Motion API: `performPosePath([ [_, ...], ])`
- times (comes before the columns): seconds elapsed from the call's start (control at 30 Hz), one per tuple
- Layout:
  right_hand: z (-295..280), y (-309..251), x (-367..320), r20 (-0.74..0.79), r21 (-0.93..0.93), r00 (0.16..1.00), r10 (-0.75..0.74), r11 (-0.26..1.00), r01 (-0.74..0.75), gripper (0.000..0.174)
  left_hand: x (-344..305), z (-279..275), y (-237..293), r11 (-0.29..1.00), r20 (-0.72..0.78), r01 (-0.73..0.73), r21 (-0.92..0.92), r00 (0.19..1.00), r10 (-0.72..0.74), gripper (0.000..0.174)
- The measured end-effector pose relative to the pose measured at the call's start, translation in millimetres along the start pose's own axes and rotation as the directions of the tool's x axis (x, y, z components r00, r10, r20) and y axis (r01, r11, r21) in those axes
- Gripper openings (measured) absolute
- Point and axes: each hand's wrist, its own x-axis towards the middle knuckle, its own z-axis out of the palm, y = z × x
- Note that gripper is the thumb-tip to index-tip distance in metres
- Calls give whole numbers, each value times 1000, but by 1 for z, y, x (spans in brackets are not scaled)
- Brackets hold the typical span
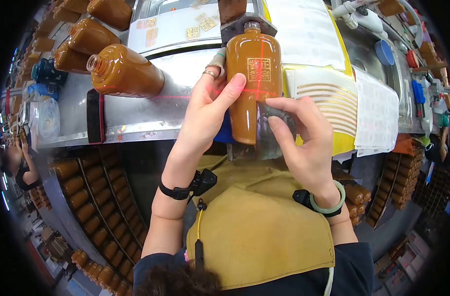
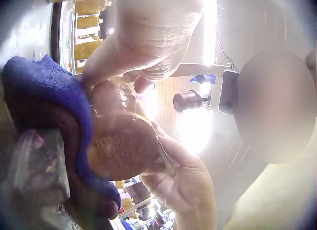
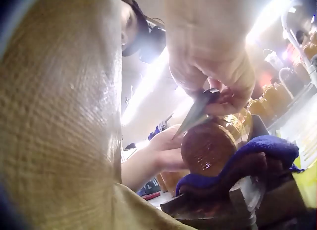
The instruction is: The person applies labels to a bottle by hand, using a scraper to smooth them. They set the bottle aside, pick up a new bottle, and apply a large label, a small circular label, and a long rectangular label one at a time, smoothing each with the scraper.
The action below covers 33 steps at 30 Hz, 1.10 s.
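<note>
An amber-brown bottle (image 1: 242, 111) lies on its back, its neck pointing away from me against a metal stop. On its face is a square gold label (image 1: 259, 70), crossed by red light lines. My left hand (image 1: 203, 111) grips the bottle's left side, thumb over the front; the ring finger wears a ring and a fingertip is wrapped. My right hand (image 1: 306, 130) pinches a flat grey scraper-like plate (image 1: 272, 130) at the bottle's lower right, index fingertip near the glass. Blue cloth (image 3: 267, 148) lines the cradle under the bottle, whose base (image 2: 121, 148) faces the left wrist camera.
Another amber bottle (image 1: 124, 71) lies at left, with several more behind it. Loose gold labels (image 1: 205, 22) rest on a white sheet at the back. Gold strips (image 1: 326, 106) and printed sheets (image 1: 375, 111) are at right. Racks of bottles (image 1: 99, 197) stand below the bench.
</note>
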Motion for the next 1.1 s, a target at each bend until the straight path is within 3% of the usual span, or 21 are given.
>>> performPosePath([
  [0.1, -4, -10, 2, 30, -82, 998, 55, 995, -52, 26, 0, 0, 0, 1000, -10, 6, 5, 1000, -6, 47],
  [0.23, -3, -4, 2, 13, -51, 1000, 28, 998, -27, 28, 1, -3, -2, 1000, 5, 12, 23, 1000, -13, 50],
  [0.3, -10, 4, 4, 42, 77, 999, -6, 997, 3, 26, 2, -5, 3, 999, -22, 31, -11, 999, -31, 57],
  [0.33, -14, 4, 4, -17, 258, 990, 143, 957, -134, 25, 2, -6, 7, 998, -50, 49, -46, 997, -51, 63],
  [0.37, -21, 8, 8, -98, 423, 973, 209, 894, -150, 23, 1, -7, 9, 999, -83, 18, -34, 996, -21, 76],
  [0.4, -30, 18, 9, -185, 359, 963, 198, 926, -121, 23, 1, -13, 10, 999, -85, 17, -34, 996, -20, 76],
  [0.43, -39, 24, 14, -236, 355, 960, 154, 933, -63, 22, 0, -22, 10, 998, -91, -25, -58, 996, 19, 55],
  [0.47, -44, 30, 16, -263, 372, 958, 119, 928, -13, 21, 0, -27, 11, 994, -97, -67, -83, 994, 59, 47],
  [0.67, -50, 41, 24, -192, 329, 980, 55, 944, 11, 21, -3, -26, 14, 995, -106, -77, -59, 992, 71, 44],
  [0.73, -45, 32, 32, -172, 260, 983, 71, 965, -24, 22, -4, -23, 10, 996, -85, -66, -53, 994, 62, 49],
  [0.77, -44, 29, 36, -167, 282, 983, 77, 959, -28, 24, -5, -25, 8, 998, -61, -19, -55, 998, 15, 78],
  [0.9, -39, 24, 49, -112, 359, 991, 76, 933, -31, 31, -8, -2, 10, 999, 37, -34, 10, 999, 34, 70],
  [1.0, -38, 21, 59, -99, 264, 995, 10, 964, 16, 31, -8, 10, 8, 997, 64, -48, 58, 997, 44, 84],
  [1.1, -34, 15, 68, -106, 258, 993, -57, 963, 83, 28, -5, 13, 4, 995, 53, -56, 85, 997, 52, 85],
])
